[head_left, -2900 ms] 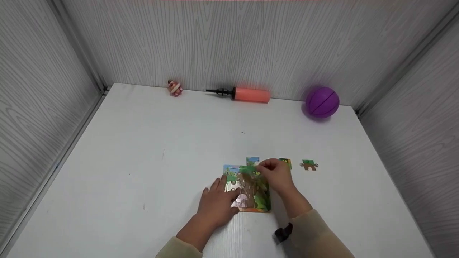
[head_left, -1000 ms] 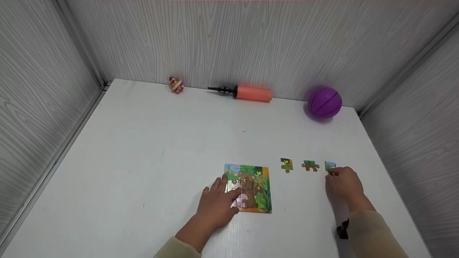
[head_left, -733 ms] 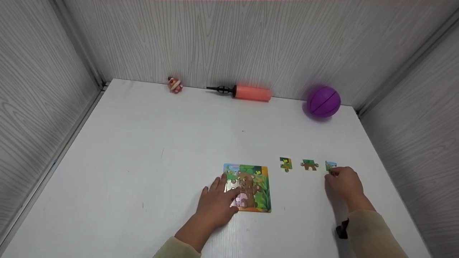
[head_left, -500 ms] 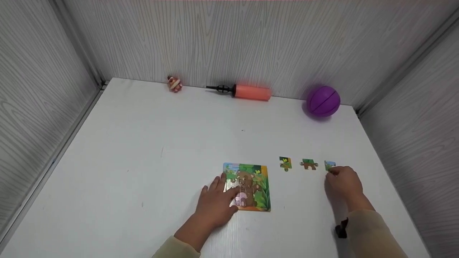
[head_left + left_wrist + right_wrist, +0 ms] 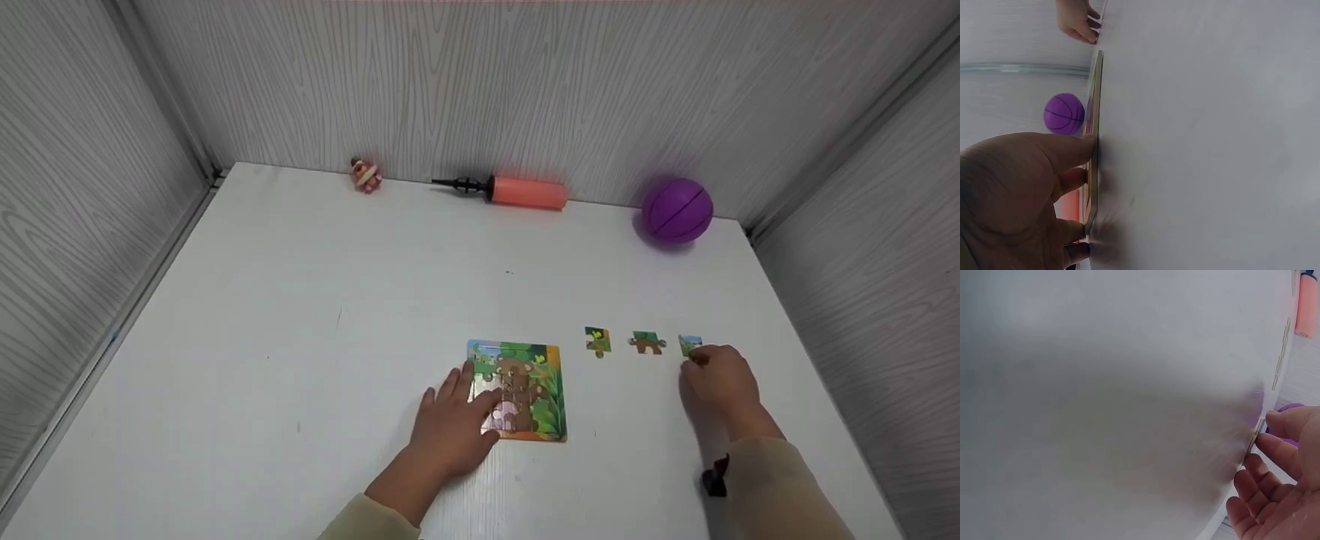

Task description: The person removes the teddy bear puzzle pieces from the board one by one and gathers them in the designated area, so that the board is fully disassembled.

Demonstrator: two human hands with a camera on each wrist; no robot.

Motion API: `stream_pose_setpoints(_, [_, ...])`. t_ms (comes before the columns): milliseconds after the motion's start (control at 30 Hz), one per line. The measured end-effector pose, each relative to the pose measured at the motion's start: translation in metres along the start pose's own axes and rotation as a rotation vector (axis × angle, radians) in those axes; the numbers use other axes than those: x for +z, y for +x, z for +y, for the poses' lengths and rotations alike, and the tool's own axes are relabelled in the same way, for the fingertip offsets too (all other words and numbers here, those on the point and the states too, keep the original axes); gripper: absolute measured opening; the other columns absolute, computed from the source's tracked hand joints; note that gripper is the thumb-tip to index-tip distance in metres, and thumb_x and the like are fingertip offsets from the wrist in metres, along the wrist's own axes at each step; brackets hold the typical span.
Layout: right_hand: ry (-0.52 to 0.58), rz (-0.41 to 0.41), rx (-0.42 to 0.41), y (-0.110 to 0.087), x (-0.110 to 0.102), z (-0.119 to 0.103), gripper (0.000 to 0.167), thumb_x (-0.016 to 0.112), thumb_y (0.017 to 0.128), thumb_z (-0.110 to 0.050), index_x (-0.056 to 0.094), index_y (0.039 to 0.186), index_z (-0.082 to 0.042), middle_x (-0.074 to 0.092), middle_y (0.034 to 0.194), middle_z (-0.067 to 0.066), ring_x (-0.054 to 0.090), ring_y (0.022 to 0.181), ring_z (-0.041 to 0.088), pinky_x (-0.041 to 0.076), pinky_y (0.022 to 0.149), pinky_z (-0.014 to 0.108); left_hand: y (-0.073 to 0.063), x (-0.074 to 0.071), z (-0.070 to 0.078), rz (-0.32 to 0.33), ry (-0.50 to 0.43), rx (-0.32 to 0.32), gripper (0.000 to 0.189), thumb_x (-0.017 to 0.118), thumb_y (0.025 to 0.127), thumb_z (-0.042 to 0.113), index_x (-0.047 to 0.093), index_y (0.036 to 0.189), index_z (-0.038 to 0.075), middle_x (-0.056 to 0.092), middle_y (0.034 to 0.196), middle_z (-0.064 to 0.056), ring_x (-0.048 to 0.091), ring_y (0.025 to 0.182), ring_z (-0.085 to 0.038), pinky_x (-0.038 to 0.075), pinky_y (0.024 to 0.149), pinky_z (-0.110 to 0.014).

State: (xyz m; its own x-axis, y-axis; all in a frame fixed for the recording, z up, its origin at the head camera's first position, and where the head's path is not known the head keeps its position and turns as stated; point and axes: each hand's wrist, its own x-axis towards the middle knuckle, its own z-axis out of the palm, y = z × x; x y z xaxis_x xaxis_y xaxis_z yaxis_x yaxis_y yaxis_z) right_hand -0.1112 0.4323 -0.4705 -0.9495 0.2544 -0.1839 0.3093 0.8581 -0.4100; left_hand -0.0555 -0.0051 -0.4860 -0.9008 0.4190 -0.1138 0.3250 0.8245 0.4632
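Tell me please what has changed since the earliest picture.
The right hand moved rightward; the blue-green piece, earlier at the far edge of the puzzle, now lies right of the two other pieces, thumb and finger at its near edge. Unchanged: left hand on the puzzle; purple ball, pump, figurine, those pieces.

A square bear puzzle [image 5: 521, 394] lies beside three separate pieces [image 5: 646, 341].

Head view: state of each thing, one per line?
Bear jigsaw puzzle, flat on table
Orange-edged jigsaw piece, loose, flat
Brown-green jigsaw piece, loose, flat
Blue-green jigsaw piece, loose, pinched
Left hand, resting on puzzle
Right hand, pinching
Purple basketball, round
Hand pump, lying flat
Figurine, posture unclear
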Motion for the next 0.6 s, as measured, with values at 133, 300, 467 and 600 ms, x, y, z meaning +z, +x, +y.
stream_pose_setpoints(133, [0.077, 0.12, 0.014, -0.005, -0.002, -0.009, 0.044, 0.051, 0.106, -0.019, 0.06, 0.138, 0.01, 0.061, 0.132, 0.034, 0.06, 0.118, 0.048, 0.05, 0.096, 0.059, 0.002, -0.001, 0.002, -0.013, -0.001, -0.007, 0.055, 0.072, 0.1, 0.039, 0.061, 0.15, 0.021, 0.025, 0.172, -0.023, 0.026, 0.157, -0.042, 0.03, 0.117, -0.068])
stream_pose_setpoints(300, [0.172, 0.252, -0.082, -0.014, -0.002, -0.038, 0.034, 0.057, 0.106, -0.017, 0.065, 0.131, 0.005, 0.066, 0.116, 0.025, 0.063, 0.101, 0.035, 0.051, 0.078, 0.042, 0.007, -0.007, 0.008, -0.018, 0.013, -0.031, 0.055, 0.075, 0.096, 0.037, 0.064, 0.147, 0.02, 0.031, 0.169, -0.023, 0.03, 0.155, -0.044, 0.033, 0.114, -0.071])
stream_pose_setpoints(467, [0.182, 0.06, -0.235, -0.03, 0.013, -0.088, 0.034, 0.069, 0.102, -0.019, 0.07, 0.129, 0.003, 0.068, 0.105, 0.016, 0.061, 0.091, 0.027, 0.05, 0.071, 0.037, 0.01, -0.008, 0.015, 0.008, 0.065, -0.044, 0.061, 0.075, 0.096, 0.04, 0.061, 0.15, 0.016, 0.033, 0.168, -0.024, 0.031, 0.154, -0.046, 0.038, 0.111, -0.069])
stream_pose_setpoints(600, [0.14, -0.104, -0.292, -0.046, 0.035, -0.126, 0.034, 0.076, 0.099, -0.019, 0.073, 0.129, -0.003, 0.068, 0.1, 0.008, 0.059, 0.087, 0.022, 0.049, 0.069, 0.036, 0.016, -0.009, 0.026, 0.023, 0.094, 0.019, 0.062, 0.062, 0.105, 0.04, 0.049, 0.16, 0.015, 0.033, 0.17, -0.019, 0.031, 0.154, -0.043, 0.04, 0.109, -0.069])
